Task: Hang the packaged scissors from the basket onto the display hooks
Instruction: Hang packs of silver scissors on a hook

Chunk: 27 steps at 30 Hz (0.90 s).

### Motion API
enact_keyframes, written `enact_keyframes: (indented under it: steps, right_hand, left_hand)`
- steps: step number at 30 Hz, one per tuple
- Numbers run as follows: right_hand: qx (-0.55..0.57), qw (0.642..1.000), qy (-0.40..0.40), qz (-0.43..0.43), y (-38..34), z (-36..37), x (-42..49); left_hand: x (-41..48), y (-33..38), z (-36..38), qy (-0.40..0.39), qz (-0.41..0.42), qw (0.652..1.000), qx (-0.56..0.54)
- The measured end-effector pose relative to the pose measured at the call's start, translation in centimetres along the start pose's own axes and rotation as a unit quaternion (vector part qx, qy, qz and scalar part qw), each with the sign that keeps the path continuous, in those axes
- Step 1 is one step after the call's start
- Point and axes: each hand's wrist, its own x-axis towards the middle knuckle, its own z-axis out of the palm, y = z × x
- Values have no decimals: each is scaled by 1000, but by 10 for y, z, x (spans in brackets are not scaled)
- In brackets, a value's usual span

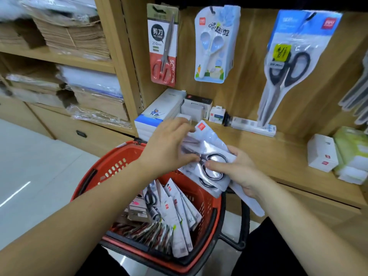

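single head view, looking forward and down, close over basket [123,166], facing shelving [258,144]

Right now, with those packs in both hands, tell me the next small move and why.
Probably peel the top pack off with the left hand and lift it toward the black-handled scissors hanging upper right. It and the right hand grip stacked packs above the basket; their black ring handles seem to match.

Both hands [201,156] hold scissor packs [211,156] above the basket [111,166], before the shelf [278,156].
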Motion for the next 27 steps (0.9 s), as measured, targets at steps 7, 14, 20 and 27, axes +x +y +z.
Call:
enact_keyframes:
  steps: [7,14,20,27]
  right_hand:
    - [155,984,91,-6,1,18,0]
    - [148,986,54,-51,-24,30,-2]
    - [186,982,-5,-16,-50,24,-2]
    - [107,992,3,-60,-63,21,-7]
  left_hand:
    - [-40,30,32,-4,-338,911,-234]
    - [-16,58,24,21,-339,813,-474]
    - [-9,60,11,8,-337,783,-523]
    - [-10,57,-5,16,-264,816,-514]
